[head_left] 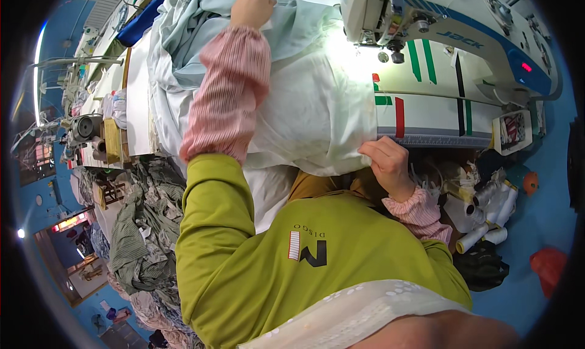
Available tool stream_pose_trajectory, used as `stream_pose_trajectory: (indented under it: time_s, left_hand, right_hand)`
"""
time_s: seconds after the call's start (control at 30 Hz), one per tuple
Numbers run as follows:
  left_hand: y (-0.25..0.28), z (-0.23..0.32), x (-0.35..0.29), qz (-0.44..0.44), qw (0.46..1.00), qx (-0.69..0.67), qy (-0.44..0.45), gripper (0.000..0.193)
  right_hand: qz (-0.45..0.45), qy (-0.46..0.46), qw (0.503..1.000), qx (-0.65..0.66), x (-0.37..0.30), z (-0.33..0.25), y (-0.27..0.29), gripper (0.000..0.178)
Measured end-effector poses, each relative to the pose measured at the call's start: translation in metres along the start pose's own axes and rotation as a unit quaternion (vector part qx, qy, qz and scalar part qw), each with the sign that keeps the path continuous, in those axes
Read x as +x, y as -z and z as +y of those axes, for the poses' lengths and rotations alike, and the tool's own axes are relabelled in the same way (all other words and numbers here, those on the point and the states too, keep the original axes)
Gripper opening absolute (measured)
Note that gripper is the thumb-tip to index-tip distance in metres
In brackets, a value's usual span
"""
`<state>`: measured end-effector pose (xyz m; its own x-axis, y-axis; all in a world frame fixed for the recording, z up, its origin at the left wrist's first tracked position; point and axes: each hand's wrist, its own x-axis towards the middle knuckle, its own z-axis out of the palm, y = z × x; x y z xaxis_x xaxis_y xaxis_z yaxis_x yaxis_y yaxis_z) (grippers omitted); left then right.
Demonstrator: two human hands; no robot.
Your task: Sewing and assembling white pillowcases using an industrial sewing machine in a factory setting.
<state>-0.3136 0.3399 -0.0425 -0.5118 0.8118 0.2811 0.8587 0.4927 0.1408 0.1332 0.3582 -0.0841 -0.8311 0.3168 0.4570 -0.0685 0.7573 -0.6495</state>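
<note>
Pale cloth (304, 108) covers the left of one white table (436, 112), draping over its near edge. Two hands: the right hand (390, 165) pinches the cloth's right edge; the left hand (252, 8) lies farther up, grip unclear. Open tabletop separates cloth from one box (514, 133), below one sewing machine (448, 21).

Lettering is borne by the machine (457, 20) and the green top (353, 245); red characters are lit on a display (526, 67).
</note>
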Motion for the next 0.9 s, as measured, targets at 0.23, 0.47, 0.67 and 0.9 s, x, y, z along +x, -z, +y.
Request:
stream_pose_trajectory:
  time_s: [0.23,0.47,0.67,0.9]
  left_hand:
    - [0.025,0.178,-0.194,-0.039,0.931,-0.169,-0.322,0.034]
    - [0.000,0.153,-0.161,-0.001,0.933,-0.173,-0.315,0.034]
    - [-0.019,0.121,-0.117,0.015,0.931,-0.164,-0.325,0.027]
    - [-0.011,0.105,-0.057,-0.051,0.938,-0.147,-0.309,0.030]
  right_hand:
    - [0.009,0.003,1.000,-0.026,0.001,0.000,0.004,0.032]
    - [0.032,-0.005,0.998,-0.052,0.030,0.010,0.007,0.032]
    - [0.022,-0.019,0.999,-0.046,0.065,0.030,0.002,0.028]
    - [0.011,-0.027,0.999,-0.040,0.105,0.064,-0.006,0.026]
